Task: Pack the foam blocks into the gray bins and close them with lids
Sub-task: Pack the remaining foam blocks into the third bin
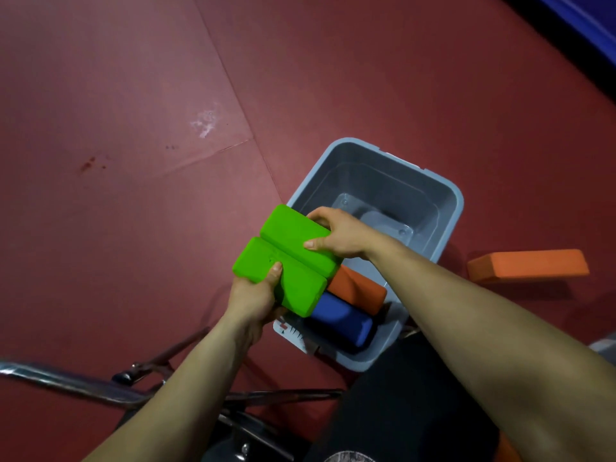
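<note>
Two blocks are held side by side, touching, over the left rim of the bin (393, 168): near block (293, 295) in the left hand (253, 295), far block (290, 231) in the right hand (343, 235). Just right of the left hand and under the right forearm, a third block (358, 288) and a fourth block (340, 320) lie side by side in the bin's near end. A loose block (530, 263) lies on the floor (133, 161) well right of the right hand, outside the bin; a metal frame (66, 381) stands near and left of the left forearm.
</note>
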Demonstrator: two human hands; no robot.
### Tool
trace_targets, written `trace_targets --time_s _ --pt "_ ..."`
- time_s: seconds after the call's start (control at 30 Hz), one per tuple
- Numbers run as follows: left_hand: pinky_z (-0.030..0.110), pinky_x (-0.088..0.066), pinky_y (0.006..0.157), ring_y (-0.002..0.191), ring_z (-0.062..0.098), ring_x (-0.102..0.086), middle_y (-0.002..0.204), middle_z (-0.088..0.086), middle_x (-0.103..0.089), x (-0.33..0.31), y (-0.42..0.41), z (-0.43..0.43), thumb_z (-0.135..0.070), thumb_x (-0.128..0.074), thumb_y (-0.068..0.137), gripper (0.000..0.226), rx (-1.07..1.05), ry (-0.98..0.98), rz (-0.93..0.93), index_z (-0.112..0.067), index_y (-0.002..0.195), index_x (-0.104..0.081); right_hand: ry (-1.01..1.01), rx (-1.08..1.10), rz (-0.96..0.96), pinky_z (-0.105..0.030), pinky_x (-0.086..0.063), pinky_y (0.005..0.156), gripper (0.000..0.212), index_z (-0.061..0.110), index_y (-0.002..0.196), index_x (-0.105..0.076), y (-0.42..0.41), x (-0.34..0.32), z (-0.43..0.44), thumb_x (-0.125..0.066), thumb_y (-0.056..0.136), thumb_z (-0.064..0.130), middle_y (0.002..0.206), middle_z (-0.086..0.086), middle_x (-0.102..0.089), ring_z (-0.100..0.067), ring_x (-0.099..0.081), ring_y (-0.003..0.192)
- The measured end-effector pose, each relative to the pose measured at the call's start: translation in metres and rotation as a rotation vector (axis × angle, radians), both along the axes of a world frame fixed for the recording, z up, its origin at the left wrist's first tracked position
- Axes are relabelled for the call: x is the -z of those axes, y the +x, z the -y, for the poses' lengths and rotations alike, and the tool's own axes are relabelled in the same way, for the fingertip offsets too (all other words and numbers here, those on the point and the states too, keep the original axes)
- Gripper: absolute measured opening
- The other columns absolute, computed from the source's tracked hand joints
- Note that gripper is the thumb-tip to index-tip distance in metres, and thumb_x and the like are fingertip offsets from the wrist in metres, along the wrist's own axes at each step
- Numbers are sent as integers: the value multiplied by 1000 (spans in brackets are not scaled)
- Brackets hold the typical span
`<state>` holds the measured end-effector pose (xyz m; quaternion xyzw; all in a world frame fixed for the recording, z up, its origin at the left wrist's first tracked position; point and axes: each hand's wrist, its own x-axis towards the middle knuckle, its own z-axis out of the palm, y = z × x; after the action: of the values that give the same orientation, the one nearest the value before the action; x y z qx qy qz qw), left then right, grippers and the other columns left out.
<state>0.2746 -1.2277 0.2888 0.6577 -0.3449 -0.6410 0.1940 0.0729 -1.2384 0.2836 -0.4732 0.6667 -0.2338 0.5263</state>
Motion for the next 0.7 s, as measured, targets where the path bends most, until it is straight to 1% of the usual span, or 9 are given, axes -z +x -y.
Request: trace_targets --time_s 0.03,0.1,0.17,0.23,0.37,0.47,0.5,0.6,0.7 --pt "41 -59 64 78 22 -68 106 9 -72 1 1 4 -28 -63 97 20 15 -2 7 -19 114 -62 9 9 7 -31 -46 101 56 5 132 -52 1 1 2 -77 84 15 131 -8 -60 -19 -58 119" --pt "39 -59 66 77 22 -67 99 6 -71 4 4 11 -29 -62 97 18 39 35 4 -20 113 -61 20 -11 -5 -36 -47 102 56 6 131 -53 3 5 10 -78 83 16 130 -8 -61 -21 -60 118" --pt "39 -59 66 72 21 -66 89 4 -70 5 6 17 -30 -62 97 12 36 77 9 -20 105 -61 40 -41 -24 -41 -49 100 54 6 129 -55 4 8 21 -79 81 19 125 -9 -64 -23 -62 113" --pt "39 -61 62 68 21 -67 84 3 -70 9 4 25 -29 -62 97 10 42 108 14 -19 98 -62 53 -57 -53 -43 -50 98 52 6 126 -58 4 13 28 -79 81 21 121 -10 -66 -25 -64 109" --pt "45 -60 59 79 25 -70 95 6 -73 32 0 20 -22 -63 96 17 52 164 50 -15 111 -64 128 -54 -95 -40 -50 96 54 8 127 -54 5 42 13 -79 81 21 122 -9 -65 -25 -63 109" --pt "37 -58 50 66 18 -71 90 5 -73 52 0 12 -20 -67 94 11 -2 185 76 -13 102 -66 127 -94 -136 -37 -48 96 56 12 129 -52 4 63 10 -78 81 23 126 -8 -63 -24 -61 111" --pt "38 -59 51 62 16 -71 88 5 -73 57 -1 10 -20 -68 93 10 -27 187 86 -13 99 -66 122 -118 -158 -35 -48 96 56 13 130 -51 4 68 12 -77 81 25 127 -8 -62 -25 -60 112" --pt "48 -59 62 64 28 -70 88 13 -73 74 -6 15 -22 -75 87 16 -47 170 146 -9 93 -69 129 -158 -195 -34 -47 96 56 16 133 -49 0 81 21 -74 84 28 130 -10 -61 -27 -58 114" --pt "45 -59 58 71 34 -70 94 18 -74 85 -8 23 -24 -80 83 24 -62 193 165 -6 96 -70 145 -211 -210 -34 -44 100 56 17 138 -48 -4 95 25 -69 89 30 133 -11 -59 -30 -56 120"
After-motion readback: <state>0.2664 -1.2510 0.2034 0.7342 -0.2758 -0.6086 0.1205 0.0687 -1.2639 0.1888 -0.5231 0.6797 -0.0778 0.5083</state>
